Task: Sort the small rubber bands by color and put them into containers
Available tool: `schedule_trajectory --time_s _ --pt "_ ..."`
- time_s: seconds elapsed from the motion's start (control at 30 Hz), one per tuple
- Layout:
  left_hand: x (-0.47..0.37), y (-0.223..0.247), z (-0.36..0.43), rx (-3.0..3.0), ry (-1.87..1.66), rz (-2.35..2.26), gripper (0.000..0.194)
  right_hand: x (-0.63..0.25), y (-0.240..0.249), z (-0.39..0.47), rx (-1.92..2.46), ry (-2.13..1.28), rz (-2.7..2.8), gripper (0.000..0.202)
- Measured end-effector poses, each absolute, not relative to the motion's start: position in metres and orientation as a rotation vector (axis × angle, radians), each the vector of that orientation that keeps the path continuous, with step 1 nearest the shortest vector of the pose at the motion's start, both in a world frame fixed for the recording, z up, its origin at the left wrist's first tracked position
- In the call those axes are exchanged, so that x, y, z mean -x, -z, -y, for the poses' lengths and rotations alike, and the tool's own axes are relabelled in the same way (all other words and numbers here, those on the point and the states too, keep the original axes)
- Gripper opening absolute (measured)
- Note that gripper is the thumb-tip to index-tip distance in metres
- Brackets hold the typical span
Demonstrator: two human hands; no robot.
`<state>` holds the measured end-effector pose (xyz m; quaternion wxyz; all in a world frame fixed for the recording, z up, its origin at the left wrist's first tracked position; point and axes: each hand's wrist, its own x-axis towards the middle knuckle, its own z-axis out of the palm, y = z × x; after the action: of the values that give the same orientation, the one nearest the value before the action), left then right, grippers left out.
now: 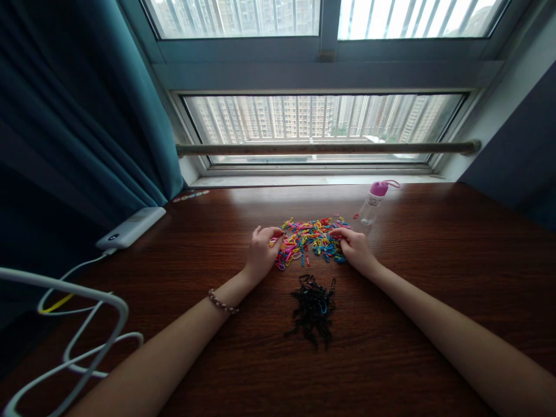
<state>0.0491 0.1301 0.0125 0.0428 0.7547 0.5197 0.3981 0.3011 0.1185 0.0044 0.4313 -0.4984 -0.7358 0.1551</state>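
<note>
A spread of small colourful elastic bands (310,237), in pink, yellow, blue, red and other colours, lies on the brown wooden table. My left hand (262,249) is at its left edge, thumb and forefinger brought close together; a tiny dark bit shows at the fingertips, too small to make out. At the right edge rests my right hand (355,248), its forefinger stretched over the bands and its thumb apart from it. Nearer to me, between the forearms, sits a heap of black elastic bands (313,307) with a blue one among them.
A clear bottle (370,208) with a pink lid stands behind my right hand. On the left lie a white power bank (131,227) and a looping white cable (82,263). A thick pale tube (121,313) curves in front. Curtain (108,116) and window border the table (243,202).
</note>
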Motion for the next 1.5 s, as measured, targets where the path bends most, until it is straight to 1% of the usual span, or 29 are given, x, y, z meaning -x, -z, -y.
schedule_trajectory --time_s 0.1,0.2,0.3,0.43,0.53,0.63,0.7,0.77,0.87,1.03,1.13,1.23,1.4,1.5 --pt "-0.05 -0.015 -0.127 -2.351 -1.208 -1.55 0.01 -0.291 -0.012 -0.108 0.976 -0.335 2.254 0.038" --pt "-0.052 -0.018 -0.124 -2.44 -1.206 -1.462 0.012 -0.282 -0.019 -0.096 0.818 -0.217 2.515 0.036" --pt "-0.054 -0.021 -0.119 -2.567 -1.17 -1.32 0.013 -0.278 -0.022 -0.091 0.729 -0.171 2.606 0.037" --pt "-0.057 -0.024 -0.11 -2.76 -1.048 -1.041 0.015 -0.28 -0.019 -0.093 0.668 -0.169 2.549 0.034" --pt "-0.059 -0.026 -0.101 -2.876 -0.939 -0.901 0.019 -0.286 -0.016 -0.099 0.77 -0.17 2.381 0.03" --pt "-0.062 -0.027 -0.095 -2.99 -0.808 -0.731 0.022 -0.295 -0.015 -0.107 0.985 -0.211 2.031 0.028" --pt "-0.064 -0.027 -0.092 -3.046 -0.81 -0.586 0.021 -0.3 -0.014 -0.112 1.079 -0.28 1.83 0.027" --pt "-0.068 -0.027 -0.09 -3.078 -0.838 -0.464 0.018 -0.304 -0.014 -0.118 1.112 -0.377 1.752 0.029" --pt "-0.071 -0.027 -0.088 -3.104 -0.792 -0.367 0.015 -0.312 -0.018 -0.126 1.167 -0.481 1.775 0.028" --pt "-0.074 -0.029 -0.086 -3.123 -0.725 -0.286 0.013 -0.335 -0.031 -0.14 1.485 -0.525 1.908 0.014" --pt "-0.074 -0.031 -0.084 -3.116 -0.704 -0.233 0.013 -0.348 -0.036 -0.144 1.62 -0.68 2.016 0.011" --pt "-0.075 -0.032 -0.082 -3.099 -0.71 -0.184 0.013 -0.353 -0.036 -0.146 1.661 -0.782 2.093 0.011" --pt "-0.077 -0.032 -0.078 -3.057 -0.75 -0.11 0.016 -0.355 -0.039 -0.147 1.682 -0.744 2.187 0.008" --pt "-0.078 -0.033 -0.076 -3.032 -0.766 -0.077 0.018 -0.356 -0.044 -0.146 1.676 -0.802 2.196 0.01"
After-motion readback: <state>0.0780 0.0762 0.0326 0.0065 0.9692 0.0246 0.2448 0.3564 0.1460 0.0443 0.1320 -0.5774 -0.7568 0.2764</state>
